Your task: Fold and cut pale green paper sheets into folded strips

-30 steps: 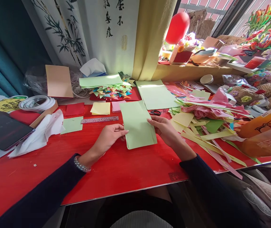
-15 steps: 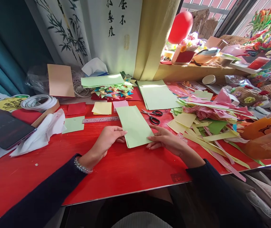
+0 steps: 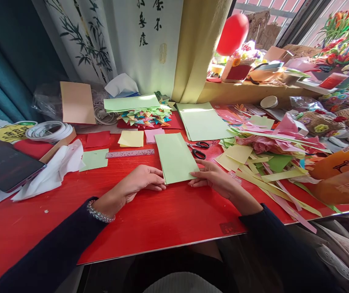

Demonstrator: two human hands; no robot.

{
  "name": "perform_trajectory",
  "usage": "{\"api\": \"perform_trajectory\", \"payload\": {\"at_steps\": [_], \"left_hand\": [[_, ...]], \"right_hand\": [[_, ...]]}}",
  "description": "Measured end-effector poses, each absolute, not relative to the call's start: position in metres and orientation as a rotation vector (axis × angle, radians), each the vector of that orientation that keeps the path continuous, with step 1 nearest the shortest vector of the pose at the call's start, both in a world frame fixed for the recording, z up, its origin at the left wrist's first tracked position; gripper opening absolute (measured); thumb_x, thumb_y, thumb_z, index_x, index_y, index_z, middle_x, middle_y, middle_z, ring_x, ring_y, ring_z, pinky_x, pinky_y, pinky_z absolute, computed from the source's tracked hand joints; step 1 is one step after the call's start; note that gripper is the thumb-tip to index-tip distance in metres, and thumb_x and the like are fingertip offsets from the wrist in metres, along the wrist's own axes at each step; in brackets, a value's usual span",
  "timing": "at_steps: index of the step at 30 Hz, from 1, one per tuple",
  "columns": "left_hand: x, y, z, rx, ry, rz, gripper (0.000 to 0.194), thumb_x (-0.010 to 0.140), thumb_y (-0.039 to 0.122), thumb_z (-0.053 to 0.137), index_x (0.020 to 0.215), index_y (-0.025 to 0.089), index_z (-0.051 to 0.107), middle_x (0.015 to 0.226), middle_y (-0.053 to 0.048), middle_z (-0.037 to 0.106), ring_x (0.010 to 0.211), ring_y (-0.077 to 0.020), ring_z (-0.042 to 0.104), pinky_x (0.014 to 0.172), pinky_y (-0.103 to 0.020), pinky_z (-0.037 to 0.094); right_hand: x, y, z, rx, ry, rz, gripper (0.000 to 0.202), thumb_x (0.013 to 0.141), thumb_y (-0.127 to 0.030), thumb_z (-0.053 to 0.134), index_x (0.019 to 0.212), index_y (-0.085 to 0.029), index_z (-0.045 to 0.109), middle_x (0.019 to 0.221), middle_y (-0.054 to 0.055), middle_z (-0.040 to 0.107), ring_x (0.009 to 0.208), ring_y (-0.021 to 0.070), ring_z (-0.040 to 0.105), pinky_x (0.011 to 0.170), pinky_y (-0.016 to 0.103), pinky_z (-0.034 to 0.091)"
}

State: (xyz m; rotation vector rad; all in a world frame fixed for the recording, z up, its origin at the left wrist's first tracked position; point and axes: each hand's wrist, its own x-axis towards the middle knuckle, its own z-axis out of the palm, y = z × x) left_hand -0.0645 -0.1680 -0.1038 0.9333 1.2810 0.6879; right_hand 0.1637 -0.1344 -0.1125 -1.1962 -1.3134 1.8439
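A stack of light green paper (image 3: pixel 177 158), long and rectangular, lies on the red table in front of me. My left hand (image 3: pixel 145 179) has its fingers drawn together at the lower left edge of the paper, pinching or pressing it there. At the lower right corner, my right hand (image 3: pixel 207 175) grips the paper with the thumb on top and the other fingers beside and beneath. Black-handled scissors (image 3: pixel 200 149) lie just right of the paper, their blades partly hidden behind it. A pink patterned ruler (image 3: pixel 130 153) is to the left.
Yellow squares (image 3: pixel 130 138), a pink square (image 3: pixel 154 136), red paper (image 3: pixel 97 139) and a green square (image 3: pixel 94 159) lie left of centre. Paper strips (image 3: pixel 268 179) pile up at right. Larger green sheets (image 3: pixel 203 122) lie behind. A dark flat device (image 3: pixel 9 167) is at far left.
The green paper has shifted a little right and away from me and stands straighter. My left thumb has come off its top face; my right hand keeps its corner.
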Motion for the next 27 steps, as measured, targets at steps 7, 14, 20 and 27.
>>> {"api": "perform_trajectory", "payload": {"at_steps": [7, 14, 20, 27], "left_hand": [[-0.0634, -0.1694, -0.1018, 0.943, 1.310, 0.678, 0.020, 0.068, 0.012, 0.067, 0.087, 0.007, 0.067, 0.068, -0.007, 0.071, 0.066, -0.0135, 0.067, 0.066, -0.021, 0.055], [-0.0629, -0.1687, -0.1023, 0.942, 1.337, 0.676, 0.020, 0.068, 0.012, 0.066, 0.088, 0.007, 0.065, 0.069, -0.007, 0.071, 0.067, -0.0150, 0.068, 0.067, -0.022, 0.055], [-0.0624, -0.1696, -0.1011, 0.929, 1.344, 0.670, 0.023, 0.068, 0.013, 0.066, 0.090, 0.005, 0.065, 0.073, -0.010, 0.072, 0.068, -0.0165, 0.068, 0.071, -0.026, 0.055], [-0.0619, -0.1718, -0.0974, 0.920, 1.326, 0.705, 0.017, 0.075, 0.021, 0.061, 0.082, 0.006, 0.065, 0.075, -0.011, 0.071, 0.071, -0.0184, 0.069, 0.073, -0.029, 0.055]], "right_hand": [[0.1618, -0.1348, -0.1118, -1.212, -1.310, 1.846, 0.054, 0.079, -0.009, 0.060, 0.128, -0.013, 0.041, 0.074, 0.005, 0.067, 0.065, 0.0139, 0.068, 0.067, 0.024, 0.058], [0.1594, -0.1351, -0.1116, -1.231, -1.292, 1.830, 0.055, 0.077, -0.007, 0.061, 0.128, -0.013, 0.040, 0.074, 0.004, 0.067, 0.063, 0.0134, 0.067, 0.064, 0.023, 0.058], [0.1577, -0.1363, -0.1113, -1.219, -1.300, 1.824, 0.052, 0.077, -0.007, 0.062, 0.125, -0.014, 0.044, 0.075, 0.004, 0.067, 0.063, 0.0130, 0.067, 0.066, 0.024, 0.058], [0.1568, -0.1363, -0.1124, -1.234, -1.287, 1.815, 0.055, 0.076, -0.007, 0.062, 0.127, -0.013, 0.041, 0.072, 0.004, 0.068, 0.062, 0.0135, 0.067, 0.064, 0.023, 0.058]]}}
